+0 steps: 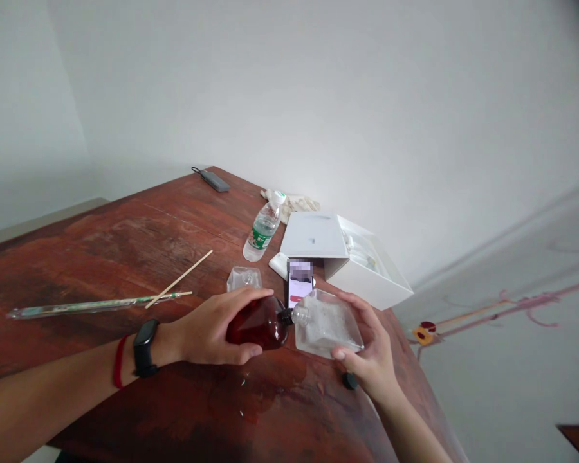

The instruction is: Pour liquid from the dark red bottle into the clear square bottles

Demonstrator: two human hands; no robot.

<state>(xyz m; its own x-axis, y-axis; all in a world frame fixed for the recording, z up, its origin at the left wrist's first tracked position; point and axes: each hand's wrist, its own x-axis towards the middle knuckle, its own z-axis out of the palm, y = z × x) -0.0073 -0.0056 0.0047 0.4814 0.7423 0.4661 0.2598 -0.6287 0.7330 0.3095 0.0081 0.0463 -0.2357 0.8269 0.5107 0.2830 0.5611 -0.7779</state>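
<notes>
My left hand (pixel 217 326) is wrapped round a bottle of dark red liquid (pixel 263 323), tilted on its side with its black neck pointing right. In my right hand (pixel 369 347) is a clear square bottle (pixel 329 325), also tipped, its neck pointing left. The two necks meet mouth to mouth, or nearly so; the exact contact is too small to tell. Just behind the red bottle a second clear square container (pixel 244 278) rests on the table. A small black cap (pixel 350 381) lies below my right hand.
A water bottle (pixel 262 233) stands on the wooden table (pixel 139 251). Behind my hands, a phone (pixel 300 278) leans by a white open box (pixel 367 276). Chopsticks (pixel 179 278) and their wrapper (pixel 91 307) lie left; a grey device (pixel 215 181) sits far back. Wet spots mark the front.
</notes>
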